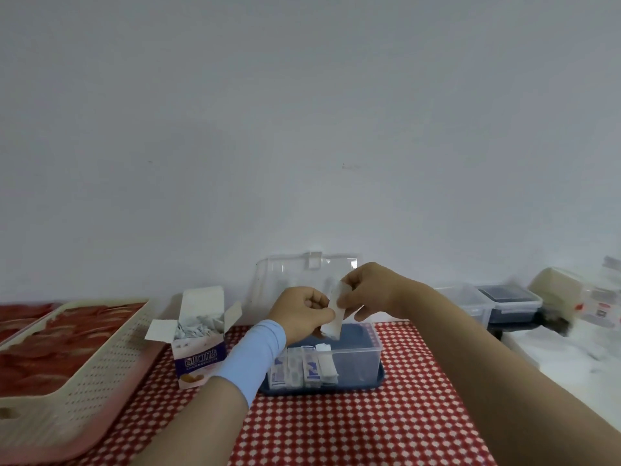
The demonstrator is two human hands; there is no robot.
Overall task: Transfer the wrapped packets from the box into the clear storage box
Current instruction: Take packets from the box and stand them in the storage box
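An open white and purple cardboard box (196, 351) stands left of centre, full of white wrapped packets (198, 326). Right of it sits the clear storage box (361, 359) with a blue base, its lid (302, 280) leaning up behind. Several packets (304, 368) stand in a row at its left end. Both hands hold one white wrapped packet (334, 314) upright above the clear box. My left hand (300, 311) pinches its lower left edge, and my right hand (371, 290) pinches its top.
A beige perforated tray (77, 375) lies at the left on the red checked cloth (336, 428). More clear containers (487, 304) and a beige object (557, 294) sit at the right on a white surface. A plain wall rises behind.
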